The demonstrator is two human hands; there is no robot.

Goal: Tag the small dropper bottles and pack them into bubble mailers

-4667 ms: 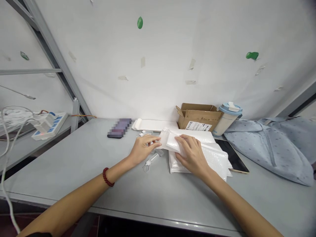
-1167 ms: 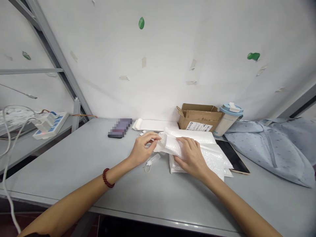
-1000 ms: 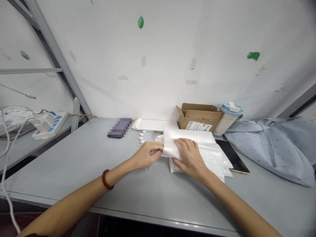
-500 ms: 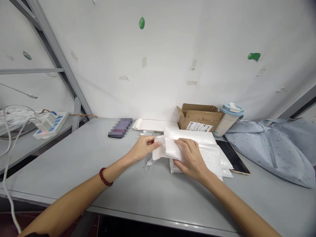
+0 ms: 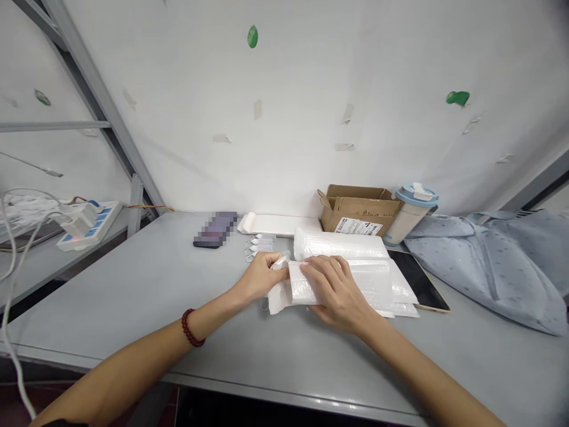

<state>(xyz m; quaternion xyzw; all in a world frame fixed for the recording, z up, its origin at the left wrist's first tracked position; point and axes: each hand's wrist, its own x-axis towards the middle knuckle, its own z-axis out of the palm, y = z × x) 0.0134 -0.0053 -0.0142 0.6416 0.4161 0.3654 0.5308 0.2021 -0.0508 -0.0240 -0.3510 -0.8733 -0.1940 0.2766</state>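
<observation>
A white bubble mailer [image 5: 303,289] is held in both my hands just above the table, its flap end pointing left. My left hand [image 5: 262,276] pinches the mailer's open end, with thumb and fingers closed at the edge of the mouth. Across the mailer's top lies my right hand [image 5: 335,290], its fingers curled over the body and its thumb underneath. More bubble mailers [image 5: 342,244] lie beneath and behind it. Beyond my left hand are several small whitish, translucent pieces with thin loops [image 5: 261,244]. Whatever is inside the held mailer is hidden.
A stack of flat white mailers [image 5: 284,225] lies at the wall, beside an open cardboard box [image 5: 361,209] and a blue-lidded cup [image 5: 411,213]. To the right are a dark-screened tablet [image 5: 420,281] and a blue cloth bag [image 5: 484,267]. A phone [image 5: 216,229] and power strip [image 5: 91,225] are left.
The held mailer has turned, its flap end now lower and nearer me. My left hand has shifted slightly down, and my right fingers have slid left along the mailer.
</observation>
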